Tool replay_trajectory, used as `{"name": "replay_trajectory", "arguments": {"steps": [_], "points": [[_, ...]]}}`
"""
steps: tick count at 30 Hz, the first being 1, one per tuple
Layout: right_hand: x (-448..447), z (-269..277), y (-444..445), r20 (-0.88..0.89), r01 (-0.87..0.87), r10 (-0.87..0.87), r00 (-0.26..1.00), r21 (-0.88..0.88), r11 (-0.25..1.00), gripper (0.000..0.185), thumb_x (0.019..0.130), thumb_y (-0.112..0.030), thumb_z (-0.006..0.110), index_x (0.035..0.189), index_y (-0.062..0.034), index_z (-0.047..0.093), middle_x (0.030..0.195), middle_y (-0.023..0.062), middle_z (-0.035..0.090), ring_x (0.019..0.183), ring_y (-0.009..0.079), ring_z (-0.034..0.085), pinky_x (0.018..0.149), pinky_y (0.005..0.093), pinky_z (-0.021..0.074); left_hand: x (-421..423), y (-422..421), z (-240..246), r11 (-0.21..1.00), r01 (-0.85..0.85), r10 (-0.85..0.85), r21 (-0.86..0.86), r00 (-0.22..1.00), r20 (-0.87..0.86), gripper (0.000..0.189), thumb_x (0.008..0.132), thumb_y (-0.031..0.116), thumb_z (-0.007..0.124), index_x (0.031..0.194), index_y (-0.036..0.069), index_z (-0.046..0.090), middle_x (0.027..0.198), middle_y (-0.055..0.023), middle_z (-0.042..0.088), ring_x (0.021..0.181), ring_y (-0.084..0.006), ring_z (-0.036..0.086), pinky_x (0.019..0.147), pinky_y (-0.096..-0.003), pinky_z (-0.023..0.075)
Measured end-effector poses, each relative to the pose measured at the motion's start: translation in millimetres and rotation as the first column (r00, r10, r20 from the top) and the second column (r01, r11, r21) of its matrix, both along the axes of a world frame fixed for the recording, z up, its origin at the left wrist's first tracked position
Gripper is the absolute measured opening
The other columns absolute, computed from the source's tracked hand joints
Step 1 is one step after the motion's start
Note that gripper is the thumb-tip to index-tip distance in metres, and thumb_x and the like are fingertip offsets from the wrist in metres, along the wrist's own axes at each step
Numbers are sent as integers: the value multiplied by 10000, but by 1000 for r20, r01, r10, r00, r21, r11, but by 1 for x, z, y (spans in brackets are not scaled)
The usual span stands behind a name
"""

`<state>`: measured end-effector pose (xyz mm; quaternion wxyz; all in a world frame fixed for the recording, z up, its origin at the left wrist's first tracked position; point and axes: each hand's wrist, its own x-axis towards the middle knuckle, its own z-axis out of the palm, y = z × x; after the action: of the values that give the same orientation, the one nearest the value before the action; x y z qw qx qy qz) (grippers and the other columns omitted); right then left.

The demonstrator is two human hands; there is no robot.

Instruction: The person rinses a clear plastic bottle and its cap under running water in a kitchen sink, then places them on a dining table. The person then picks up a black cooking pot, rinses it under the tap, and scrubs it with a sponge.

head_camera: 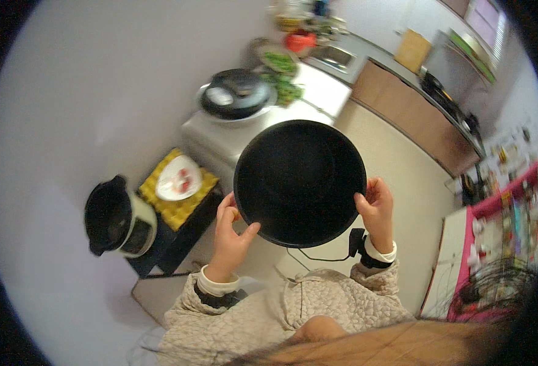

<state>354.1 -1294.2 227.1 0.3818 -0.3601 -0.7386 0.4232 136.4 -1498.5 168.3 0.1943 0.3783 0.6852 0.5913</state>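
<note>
Both hands hold a round black inner pot [300,183] in front of my body, its dark inside facing up towards me. My left hand [232,238] grips the rim at its lower left, with the thumb over the edge. At the right side of the rim, my right hand [376,208] pinches the edge between thumb and fingers. To the left stands a pale electric cooker body [141,226] with a dark, open top. A black lid [237,94], blurred, rests in a white basin [255,113] beyond the pot.
A plate with red pieces [179,178] lies on a yellow egg tray [173,218], beside the cooker on a dark stand. Leafy greens [287,89] and a bowl of green vegetables [279,61] are on the white surface [323,94]. Further off are a sink [335,57] and a pink-edged shelf [467,247].
</note>
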Motion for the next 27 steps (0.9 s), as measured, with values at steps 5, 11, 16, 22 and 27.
{"name": "replay_trajectory", "arguments": {"steps": [5,11,16,22,27], "points": [[210,-25,49,0,351,-351,937,11,936,129,742,-17,618,796,-30,502,667,-25,465,580,56,410,530,210,377,147,140,-26,923,384,-384,0,922,-49,330,767,201,718,1008,49,551,1374,-185,363,1268,-314,383,889,-425,456],[329,-62,78,15,587,-587,809,-21,809,133,736,-9,609,804,-28,497,696,-26,457,604,55,408,550,205,371,242,238,-54,768,638,-625,-52,765,155,357,800,214,707,1041,16,532,1380,-148,355,1189,-251,457,885,-371,462],[377,-80,160,-28,596,-608,793,-168,785,129,748,2,590,826,-39,495,713,-41,438,613,41,399,555,190,349,293,340,-72,730,666,-666,-152,744,61,452,789,227,703,1149,6,543,1243,-159,498,1138,-272,497,925,-370,425],[384,-85,294,78,641,-636,767,-100,761,122,747,-10,594,813,-27,493,692,-33,437,590,45,395,523,194,342,300,467,-93,678,726,-715,-114,687,128,374,805,239,685,1063,-11,578,1142,-142,544,1043,-270,512,921,-365,403],[393,-60,417,142,706,-701,699,15,708,127,726,-10,615,800,-1,512,657,-7,463,555,61,409,491,227,360,316,612,-82,614,769,-773,-178,631,64,350,821,250,667,1031,-18,583,1148,-158,546,1036,-292,509,920,-367,404]]}}
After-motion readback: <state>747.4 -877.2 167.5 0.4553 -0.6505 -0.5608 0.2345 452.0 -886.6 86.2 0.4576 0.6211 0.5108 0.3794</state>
